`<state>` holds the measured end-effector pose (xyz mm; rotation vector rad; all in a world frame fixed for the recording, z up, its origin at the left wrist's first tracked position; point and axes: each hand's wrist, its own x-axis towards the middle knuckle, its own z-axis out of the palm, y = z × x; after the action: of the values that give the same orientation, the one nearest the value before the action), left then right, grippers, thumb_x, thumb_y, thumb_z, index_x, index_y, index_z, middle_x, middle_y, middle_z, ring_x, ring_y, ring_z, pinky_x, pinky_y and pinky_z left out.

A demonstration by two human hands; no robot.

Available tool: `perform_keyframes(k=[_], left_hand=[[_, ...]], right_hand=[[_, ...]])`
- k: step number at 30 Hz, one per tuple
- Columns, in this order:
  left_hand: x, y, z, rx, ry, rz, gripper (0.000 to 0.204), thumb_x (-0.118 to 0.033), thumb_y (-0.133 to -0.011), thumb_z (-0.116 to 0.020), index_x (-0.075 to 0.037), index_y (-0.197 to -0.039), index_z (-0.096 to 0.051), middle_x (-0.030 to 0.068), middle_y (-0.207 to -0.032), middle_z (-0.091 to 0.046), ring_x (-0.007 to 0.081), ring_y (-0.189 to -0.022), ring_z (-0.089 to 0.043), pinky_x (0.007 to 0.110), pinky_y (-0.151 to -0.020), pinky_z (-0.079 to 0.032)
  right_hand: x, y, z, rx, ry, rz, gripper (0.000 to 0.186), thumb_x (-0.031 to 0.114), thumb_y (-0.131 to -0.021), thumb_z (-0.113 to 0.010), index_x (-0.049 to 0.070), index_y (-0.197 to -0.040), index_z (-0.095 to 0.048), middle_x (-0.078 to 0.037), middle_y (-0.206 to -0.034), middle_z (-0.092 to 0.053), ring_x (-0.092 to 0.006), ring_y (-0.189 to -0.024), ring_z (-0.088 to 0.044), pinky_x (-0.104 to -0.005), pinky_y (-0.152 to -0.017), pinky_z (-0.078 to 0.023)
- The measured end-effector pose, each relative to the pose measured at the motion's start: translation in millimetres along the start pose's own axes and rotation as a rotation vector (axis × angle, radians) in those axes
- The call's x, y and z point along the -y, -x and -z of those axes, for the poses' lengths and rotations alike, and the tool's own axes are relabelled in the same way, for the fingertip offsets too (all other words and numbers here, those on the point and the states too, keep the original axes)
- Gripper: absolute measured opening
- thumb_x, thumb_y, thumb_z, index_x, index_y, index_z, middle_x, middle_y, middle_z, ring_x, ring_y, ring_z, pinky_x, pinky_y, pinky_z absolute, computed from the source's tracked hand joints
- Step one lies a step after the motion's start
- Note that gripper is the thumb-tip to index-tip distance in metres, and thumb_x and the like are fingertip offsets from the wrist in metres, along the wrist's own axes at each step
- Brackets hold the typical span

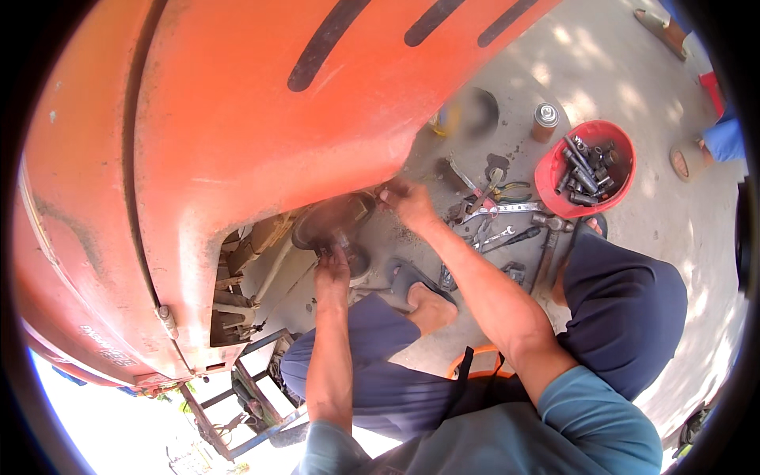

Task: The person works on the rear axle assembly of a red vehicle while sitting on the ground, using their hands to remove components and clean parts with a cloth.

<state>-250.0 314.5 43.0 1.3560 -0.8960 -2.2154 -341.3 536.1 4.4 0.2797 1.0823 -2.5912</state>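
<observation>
Under the lower edge of the orange sheet-metal panel (261,150) sits a dark, greasy round metal part (321,226), blurred and partly hidden by the panel. My left hand (332,269) comes up from below, its fingers curled on the lower stem of that part. At the part's right side, close beneath the panel's corner, my right hand (408,204) has its fingers pinched together. Whatever they hold is too small or hidden to make out.
Wrenches (507,208), pliers (511,191) and a hammer (550,237) lie on the concrete to the right. Beyond them are a red bowl (546,190) of sockets and a spray can (545,123). Another person's sandalled foot (687,158) is at far right.
</observation>
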Motion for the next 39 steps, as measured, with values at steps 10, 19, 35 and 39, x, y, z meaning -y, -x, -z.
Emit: perform_keyframes(k=[10, 19, 35, 39], left_hand=[[0.6, -4.8, 7.2, 0.103, 0.067, -0.036, 0.021, -0.012, -0.105, -0.038, -0.002, -0.113, -0.055, 0.0114, -0.113, -0.060, 0.0240, -0.107, -0.060, 0.041, -0.101, -0.053], [0.6, -12.3, 18.8, 0.222, 0.105, -0.063, 0.007, -0.008, -0.099, -0.053, -0.011, -0.103, -0.058, 0.0049, -0.107, -0.062, 0.0218, -0.105, -0.059, 0.040, -0.095, -0.051], [10.7, -5.4, 17.0, 0.247, -2.069, -0.837, 0.032, -0.019, -0.103, -0.040, -0.001, -0.122, -0.059, 0.0168, -0.131, -0.060, 0.0342, -0.120, -0.058, 0.044, -0.103, -0.049], [13.6, -45.9, 56.0, 0.310, -1.829, -0.926, 0.031, -0.012, -0.104, -0.037, -0.001, -0.129, -0.052, 0.0161, -0.133, -0.058, 0.0306, -0.123, -0.056, 0.047, -0.107, -0.049]], right_hand=[[10.0, -4.1, -8.9, 0.018, 0.148, 0.072, 0.035, -0.001, -0.093, -0.059, -0.004, -0.128, -0.058, -0.010, -0.097, -0.069, -0.0144, -0.078, -0.063, -0.0286, -0.072, -0.054], [12.6, -6.1, -7.7, 0.061, 0.225, 0.073, 0.039, 0.002, -0.092, -0.061, -0.004, -0.131, -0.058, -0.006, -0.100, -0.067, -0.0127, -0.080, -0.062, -0.0280, -0.073, -0.052], [-15.3, -37.3, 34.8, 0.078, 0.379, 0.102, 0.038, 0.006, -0.091, -0.067, -0.001, -0.128, -0.060, -0.009, -0.118, -0.064, -0.0186, -0.103, -0.062, -0.0353, -0.085, -0.056], [-1.5, -11.3, 8.0, -0.012, 0.250, 0.086, 0.029, 0.004, -0.087, -0.068, -0.002, -0.115, -0.068, -0.007, -0.102, -0.071, -0.0146, -0.090, -0.064, -0.0297, -0.081, -0.053]])
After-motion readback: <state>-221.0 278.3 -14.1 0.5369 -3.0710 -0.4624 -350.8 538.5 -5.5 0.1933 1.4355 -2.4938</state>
